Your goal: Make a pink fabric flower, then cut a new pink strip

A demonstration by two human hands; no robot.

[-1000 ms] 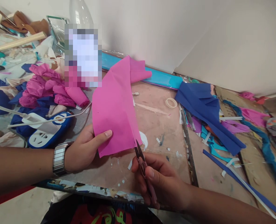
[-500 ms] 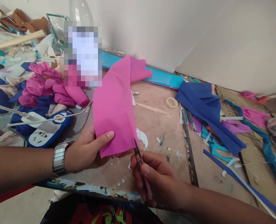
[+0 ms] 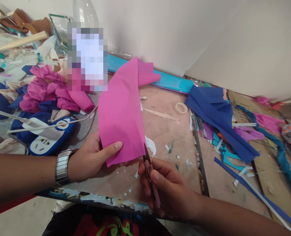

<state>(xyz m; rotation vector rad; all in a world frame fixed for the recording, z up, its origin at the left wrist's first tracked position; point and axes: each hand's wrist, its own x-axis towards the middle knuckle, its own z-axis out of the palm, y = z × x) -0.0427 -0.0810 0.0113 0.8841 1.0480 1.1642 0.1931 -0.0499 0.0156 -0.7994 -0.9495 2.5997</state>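
A long strip of pink crepe-like paper (image 3: 122, 121) hangs over the table, its far end folded to the right. My left hand (image 3: 93, 157) grips its near left part, thumb on top and fingers underneath. My right hand (image 3: 165, 185) is closed around small scissors (image 3: 150, 175) with dark blades and pinkish handles. The blades point away from me and meet the paper's lower right corner. Whether they are cutting into the edge I cannot tell exactly.
On the left lie a blue and white power strip (image 3: 51, 136) with cables and crumpled pink bundles (image 3: 44, 87). A tape ring (image 3: 181, 108) rests mid-table. Folded dark blue paper (image 3: 214, 114) and scraps lie right. A light blue flat pack (image 3: 175, 82) lies along the wall.
The scissors and my right hand have shifted slightly right. The pink paper's lower right corner has moved a little right and up with them. My left hand keeps its hold.
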